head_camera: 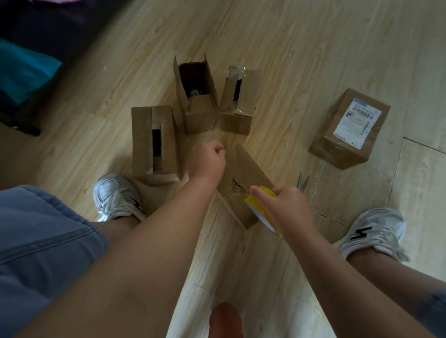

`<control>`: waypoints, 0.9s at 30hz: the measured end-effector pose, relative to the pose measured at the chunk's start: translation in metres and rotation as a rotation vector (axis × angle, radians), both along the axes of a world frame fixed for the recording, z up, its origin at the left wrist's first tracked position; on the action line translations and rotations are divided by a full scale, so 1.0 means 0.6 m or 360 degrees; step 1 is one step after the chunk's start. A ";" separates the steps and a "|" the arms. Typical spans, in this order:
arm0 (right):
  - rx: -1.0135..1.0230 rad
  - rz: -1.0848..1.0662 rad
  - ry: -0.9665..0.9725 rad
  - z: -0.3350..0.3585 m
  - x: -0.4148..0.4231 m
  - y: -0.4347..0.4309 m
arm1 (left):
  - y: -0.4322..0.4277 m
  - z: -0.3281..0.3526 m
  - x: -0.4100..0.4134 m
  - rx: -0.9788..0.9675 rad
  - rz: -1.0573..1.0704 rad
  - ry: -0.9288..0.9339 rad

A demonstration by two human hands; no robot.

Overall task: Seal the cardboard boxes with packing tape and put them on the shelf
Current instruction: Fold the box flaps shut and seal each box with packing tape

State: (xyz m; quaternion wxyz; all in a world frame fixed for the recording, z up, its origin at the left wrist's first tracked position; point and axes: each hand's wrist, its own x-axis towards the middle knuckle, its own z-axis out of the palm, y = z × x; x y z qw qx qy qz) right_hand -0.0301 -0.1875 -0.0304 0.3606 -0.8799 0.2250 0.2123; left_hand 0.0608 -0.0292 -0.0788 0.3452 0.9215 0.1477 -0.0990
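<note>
A small cardboard box point(244, 174) lies tilted on the wooden floor between my feet. My right hand point(286, 209) grips a yellow roll of packing tape point(259, 210) at the box's near side, forefinger stretched over the roll. My left hand point(208, 159) is curled in a fist at the box's far corner, pinching the tape's loose end, which barely shows. Three open boxes stand beyond: a long one point(144, 138) at the left, a tall one point(201, 112) with raised flaps, and a smaller one point(244, 93). A closed box with a shipping label point(349, 127) sits at the right.
Scissors point(303, 182) lie on the floor just right of my right hand. My white shoes point(115, 195) point(374, 229) flank the small box. Dark furniture with a teal cloth point(20, 68) fills the upper left.
</note>
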 end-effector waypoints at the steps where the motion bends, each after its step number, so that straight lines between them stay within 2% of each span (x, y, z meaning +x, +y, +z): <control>1: 0.0009 -0.0006 0.0003 0.000 0.000 0.000 | -0.007 -0.002 -0.004 -0.0028 -0.0056 0.0092; 4: 0.0033 -0.0004 -0.0005 0.000 0.001 -0.002 | -0.008 -0.012 -0.013 -0.0131 -0.0077 0.0237; 8: 0.0148 -0.0056 0.0053 0.001 -0.003 -0.011 | 0.001 -0.030 -0.034 -0.0264 -0.0077 0.0193; 12: 0.0228 -0.0049 0.0044 0.001 -0.010 -0.026 | 0.000 -0.047 -0.043 -0.0256 -0.0098 0.0221; 18: 0.0068 0.0024 0.0122 -0.008 -0.006 -0.020 | -0.003 -0.043 -0.041 -0.0163 -0.0130 0.0358; 23: -0.0300 0.0186 0.0264 -0.011 -0.007 -0.031 | -0.005 -0.040 -0.041 -0.0003 -0.0177 0.0403; 27: -0.0500 0.0141 0.0443 -0.042 -0.035 -0.054 | -0.004 -0.037 -0.043 0.0004 -0.0166 0.0461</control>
